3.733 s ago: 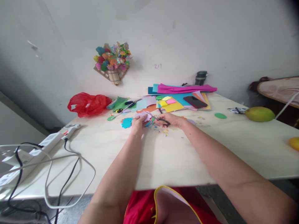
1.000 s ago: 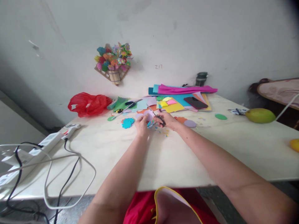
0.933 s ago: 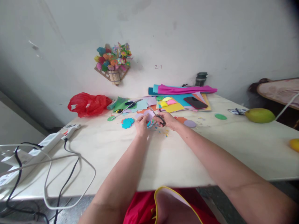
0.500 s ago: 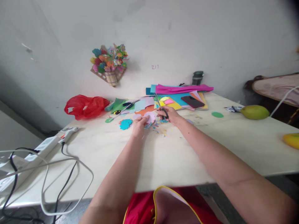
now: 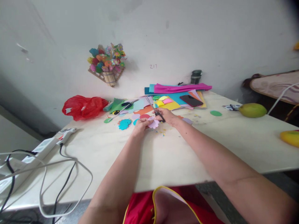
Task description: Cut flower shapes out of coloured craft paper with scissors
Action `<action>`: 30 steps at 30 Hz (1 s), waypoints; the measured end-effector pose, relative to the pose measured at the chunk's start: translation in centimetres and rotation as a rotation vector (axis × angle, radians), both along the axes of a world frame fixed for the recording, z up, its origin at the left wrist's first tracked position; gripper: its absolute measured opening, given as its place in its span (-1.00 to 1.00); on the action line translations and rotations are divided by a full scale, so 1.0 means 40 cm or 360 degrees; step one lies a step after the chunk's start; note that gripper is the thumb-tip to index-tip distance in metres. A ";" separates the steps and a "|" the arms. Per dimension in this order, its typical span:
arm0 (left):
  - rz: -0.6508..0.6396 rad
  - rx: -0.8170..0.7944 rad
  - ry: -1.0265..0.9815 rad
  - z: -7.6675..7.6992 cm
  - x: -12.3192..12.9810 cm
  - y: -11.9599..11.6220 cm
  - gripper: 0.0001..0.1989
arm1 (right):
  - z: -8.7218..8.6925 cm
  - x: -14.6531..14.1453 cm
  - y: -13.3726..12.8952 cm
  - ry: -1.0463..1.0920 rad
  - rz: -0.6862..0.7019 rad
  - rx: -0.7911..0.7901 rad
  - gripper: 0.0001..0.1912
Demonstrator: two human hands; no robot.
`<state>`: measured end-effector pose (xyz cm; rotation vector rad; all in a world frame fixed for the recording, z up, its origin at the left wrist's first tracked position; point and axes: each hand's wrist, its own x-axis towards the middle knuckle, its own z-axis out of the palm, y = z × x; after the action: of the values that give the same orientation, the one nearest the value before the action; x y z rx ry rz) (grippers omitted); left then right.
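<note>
Through the head camera I see the left hand (image 5: pixel 142 124) near the middle of the frame, fingertips pinched on a lilac paper piece (image 5: pixel 153 123). Just to its right, the right hand (image 5: pixel 165 115) is curled round the black handles of a pair of scissors (image 5: pixel 157 113), the blades pointing to the upper left, away from the paper; I cannot tell how far they are parted. The lilac paper piece shows a scalloped edge along its lower side, so I judge its cutting well along, though the part under the fingers is hidden. To the left lies a blue scalloped stack (image 5: pixel 124 124), which I take as finished work. The lilac disc (image 5: pixel 187 121) right of the hands and the green disc (image 5: pixel 215 113) beyond it look plain-edged where they show, so I count them as uncut. Small scraps (image 5: pixel 163 132) lie just below the fingers. Farther out, coloured sheets (image 5: pixel 176 105) and a phone (image 5: pixel 191 100) crowd the upper side, and a power strip (image 5: pixel 43 147) borders the left. My widest room is the tabletop (image 5: pixel 163 161) below the hands, down to its near edge
</note>
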<state>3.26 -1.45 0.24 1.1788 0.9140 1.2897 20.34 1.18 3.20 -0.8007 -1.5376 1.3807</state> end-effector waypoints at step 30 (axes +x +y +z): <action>0.0250 -0.0112 -0.0393 0.011 0.014 0.000 -0.70 | -0.005 -0.054 -0.021 0.0175 -0.0399 0.0042 -0.66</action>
<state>3.84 -1.47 0.66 0.8838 0.8748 1.4802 18.20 0.36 3.01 -0.8549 -1.3196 1.1977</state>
